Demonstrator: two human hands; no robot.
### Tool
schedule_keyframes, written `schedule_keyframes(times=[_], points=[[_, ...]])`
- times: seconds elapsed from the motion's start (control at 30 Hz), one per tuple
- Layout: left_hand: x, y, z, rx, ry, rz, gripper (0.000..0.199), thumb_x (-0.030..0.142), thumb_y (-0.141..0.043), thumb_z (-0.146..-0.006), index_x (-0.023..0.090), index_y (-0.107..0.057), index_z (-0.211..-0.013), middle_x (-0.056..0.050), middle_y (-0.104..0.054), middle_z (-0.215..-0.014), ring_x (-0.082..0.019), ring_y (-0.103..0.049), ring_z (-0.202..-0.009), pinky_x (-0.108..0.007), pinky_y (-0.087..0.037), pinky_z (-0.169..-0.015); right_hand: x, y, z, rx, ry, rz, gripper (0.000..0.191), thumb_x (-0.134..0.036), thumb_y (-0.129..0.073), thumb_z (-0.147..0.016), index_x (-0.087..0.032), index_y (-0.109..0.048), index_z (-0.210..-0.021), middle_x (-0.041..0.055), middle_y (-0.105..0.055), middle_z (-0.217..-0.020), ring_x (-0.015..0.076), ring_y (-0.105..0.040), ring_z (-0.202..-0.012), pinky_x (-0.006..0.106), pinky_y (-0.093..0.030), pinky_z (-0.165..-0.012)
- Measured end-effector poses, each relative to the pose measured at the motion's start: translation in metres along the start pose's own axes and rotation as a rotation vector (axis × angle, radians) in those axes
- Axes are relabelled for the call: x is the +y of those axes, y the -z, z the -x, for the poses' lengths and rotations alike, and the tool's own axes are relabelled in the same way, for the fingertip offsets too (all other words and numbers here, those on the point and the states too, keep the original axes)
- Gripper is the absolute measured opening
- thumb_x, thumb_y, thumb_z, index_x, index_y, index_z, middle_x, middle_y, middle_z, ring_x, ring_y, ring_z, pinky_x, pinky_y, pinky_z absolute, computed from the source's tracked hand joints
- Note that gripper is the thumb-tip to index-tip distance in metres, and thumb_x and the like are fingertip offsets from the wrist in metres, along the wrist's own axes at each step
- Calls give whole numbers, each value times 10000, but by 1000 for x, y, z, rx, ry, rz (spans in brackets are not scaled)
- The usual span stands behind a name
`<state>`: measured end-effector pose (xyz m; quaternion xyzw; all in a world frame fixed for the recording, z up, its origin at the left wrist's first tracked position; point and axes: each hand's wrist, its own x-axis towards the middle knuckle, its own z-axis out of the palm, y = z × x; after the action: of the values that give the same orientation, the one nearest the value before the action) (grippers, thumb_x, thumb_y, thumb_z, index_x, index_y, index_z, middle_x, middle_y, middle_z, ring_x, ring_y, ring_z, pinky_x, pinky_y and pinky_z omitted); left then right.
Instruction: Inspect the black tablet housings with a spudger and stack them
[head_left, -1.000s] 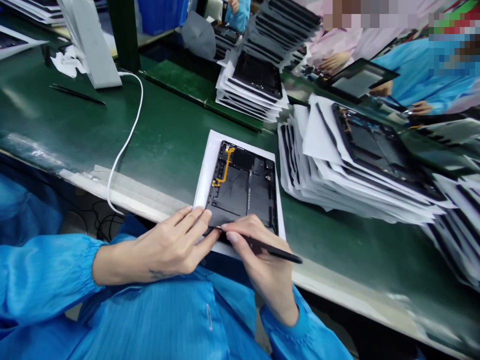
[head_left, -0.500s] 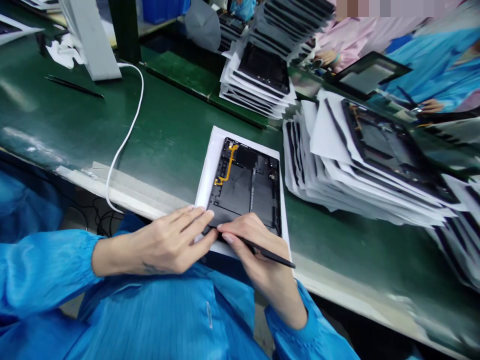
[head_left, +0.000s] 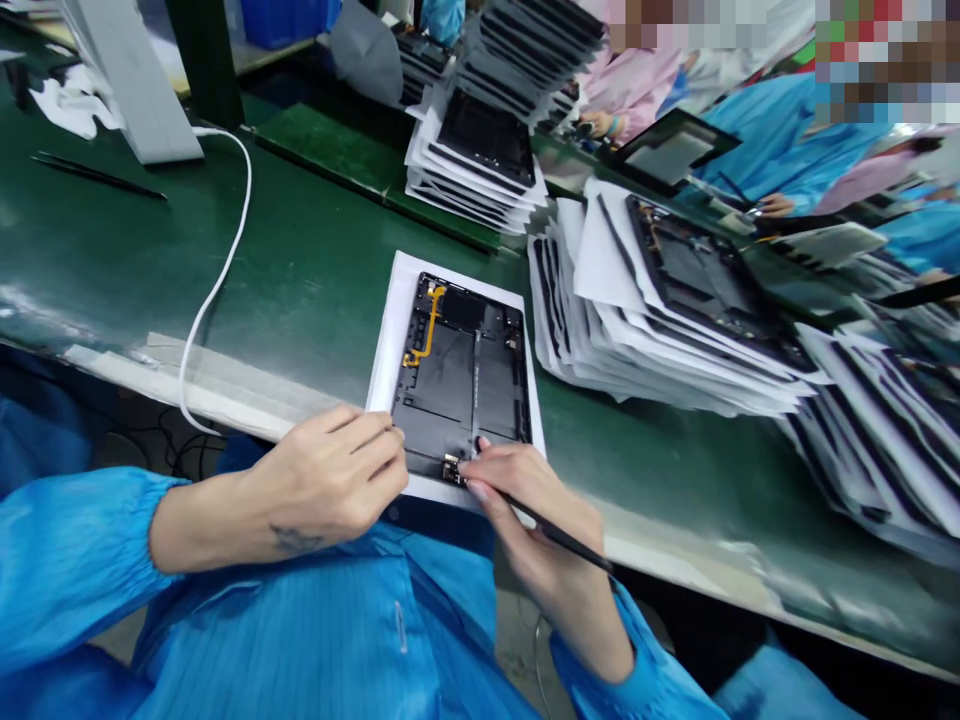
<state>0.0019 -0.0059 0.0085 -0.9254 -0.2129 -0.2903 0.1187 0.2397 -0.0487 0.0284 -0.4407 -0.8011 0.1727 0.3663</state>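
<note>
Two hands at a black tablet housing: left hand curled against its edge, right hand pinching a black spudger beside a small connector

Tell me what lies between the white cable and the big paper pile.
In the head view, a dark tablet panel with orange flex cable, on a white sheet.

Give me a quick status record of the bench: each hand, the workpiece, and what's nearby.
Left hand: fingers on the tablet housing's lower edge, holding nothing.
Right hand: holds a black slender tool beside a small board.
Workpiece: black tablet housing, yellow flex cable, on white paper.
Nearby: stacked housings.
</note>
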Motion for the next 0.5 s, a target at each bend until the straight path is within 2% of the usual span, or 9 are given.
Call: schedule_keyframes(times=[0.1, 0.2, 0.37, 0.43, 0.5], points=[[-1, -5, -12, -43, -21, 74, 284, 74, -397, -998, 82, -681, -1002, -119, -711, -924, -220, -668, -839, -346, -536, -728, -3, -4, 2, 35, -2, 30, 191, -60, -592, -921, -210, -705, -956, 40, -727, -834, 209, -688, -845, 413, -599, -854], [0, -10, -17, -68, -44, 66, 252, 86, -431, -985, 67, -675, -1042, -113, -680, -883, -229, -639, -786, -365, -518, -709, -5, -6, 6, 11, 45, 112, 210, -67, -590, -924, -210, -703, -1029, 52, -725, -864, 216, -685, -878, 397, -598, -831], [4, -12, -13, -48, -80, -6, 208, 121, -486, -997, 45, -661, -1078, -143, -690, -954, -238, -661, -854, -388, -520, -784, -5, -7, 15, -57, 160, 276, 270, -45, -612, -905, -167, -672, -1137, 69, -721, -889, 223, -670, -922, 396, -601, -859], [5, -12, -11, -42, -82, -9, 199, 133, -515, -994, 33, -650, -1099, -152, -692, -975, -247, -670, -884, -396, -521, -804, -5, -6, 16, -78, 168, 265, 264, -57, -612, -908, -166, -673, -1140, 68, -722, -894, 224, -681, -934, 393, -605, -867], [5, -13, -10, -29, -78, -4, 201, 122, -533, -981, 22, -638, -1121, -153, -693, -973, -256, -677, -905, -396, -521, -804, -3, -6, 16, -46, 156, 216, 245, -75, -595, -921, -191, -681, -1119, 55, -722, -874, 218, -691, -900, 382, -613, -832]])
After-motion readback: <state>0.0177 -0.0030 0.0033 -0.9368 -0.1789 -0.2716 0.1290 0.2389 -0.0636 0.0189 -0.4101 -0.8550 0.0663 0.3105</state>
